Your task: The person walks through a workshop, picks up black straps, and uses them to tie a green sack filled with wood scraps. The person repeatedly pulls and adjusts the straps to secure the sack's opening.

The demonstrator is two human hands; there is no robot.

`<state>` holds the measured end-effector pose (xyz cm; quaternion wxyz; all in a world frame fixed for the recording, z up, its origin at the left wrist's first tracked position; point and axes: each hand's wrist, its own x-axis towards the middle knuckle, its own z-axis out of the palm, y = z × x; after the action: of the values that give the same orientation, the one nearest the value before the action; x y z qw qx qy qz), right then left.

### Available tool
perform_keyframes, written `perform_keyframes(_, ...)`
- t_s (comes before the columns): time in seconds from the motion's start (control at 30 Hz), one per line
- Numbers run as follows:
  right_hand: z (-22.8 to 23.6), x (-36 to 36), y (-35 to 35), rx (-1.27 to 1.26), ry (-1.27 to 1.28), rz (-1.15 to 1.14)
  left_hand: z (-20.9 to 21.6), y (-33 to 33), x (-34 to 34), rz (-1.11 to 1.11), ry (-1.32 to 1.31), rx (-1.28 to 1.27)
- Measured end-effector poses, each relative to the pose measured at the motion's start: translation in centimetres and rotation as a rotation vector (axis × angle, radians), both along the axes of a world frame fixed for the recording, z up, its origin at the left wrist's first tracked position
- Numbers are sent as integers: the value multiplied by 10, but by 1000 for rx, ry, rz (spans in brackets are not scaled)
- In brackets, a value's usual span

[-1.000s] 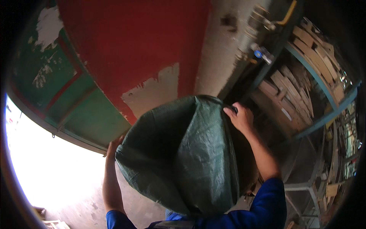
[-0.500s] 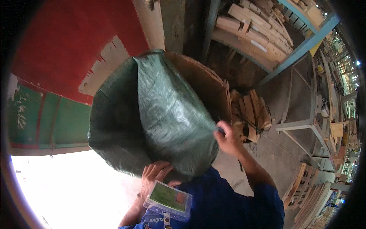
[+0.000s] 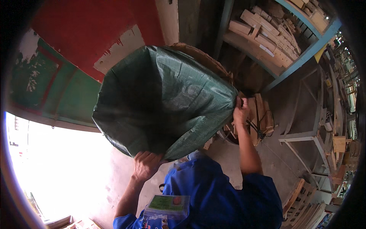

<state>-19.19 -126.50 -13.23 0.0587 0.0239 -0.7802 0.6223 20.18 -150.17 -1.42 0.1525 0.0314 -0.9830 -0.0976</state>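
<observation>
A large dark green woven plastic sack (image 3: 190, 86) gapes in front of me, its dark inside facing up. At its near rim, my left hand (image 3: 147, 165) has its fingers curled over the edge. My right hand (image 3: 241, 109) grips the sack's right edge in a fist, pulling the fabric into creases there. Behind the sack's far right side shows the brown rim of what looks like a cardboard container (image 3: 202, 51), mostly covered by the sack. The inside bottom of the sack is too dark to make out.
Past my right hand stands a bundle of wood pieces (image 3: 261, 114). A blue metal rack (image 3: 310, 49) holds stacked timber at the far right, with a grey metal frame (image 3: 301, 136) nearer. A red and green painted panel (image 3: 91, 34) rises at the left. Wooden pallets (image 3: 299, 198) lean lower right.
My right hand has moved up and to the right, drawing the sack's edge outward. The fold across the opening has spread, the mouth is wider, and more of the container is covered.
</observation>
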Motion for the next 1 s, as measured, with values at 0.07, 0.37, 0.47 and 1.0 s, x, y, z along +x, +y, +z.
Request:
perform_keyframes(0.07,-5,0,-10,-96,-84,4,6,4,4,39,-20,20)
perform_keyframes(0.37,-3,11,-20,-199,-158,113,53,14,-8,393,-51,776)
perform_keyframes(0.47,4,36,-34,-111,-66,157,77,-16,-34,363,-74,424)
perform_keyframes(1.0,36,-39,-16,-266,-258,248,62,-196,-394,76,-130,-332)
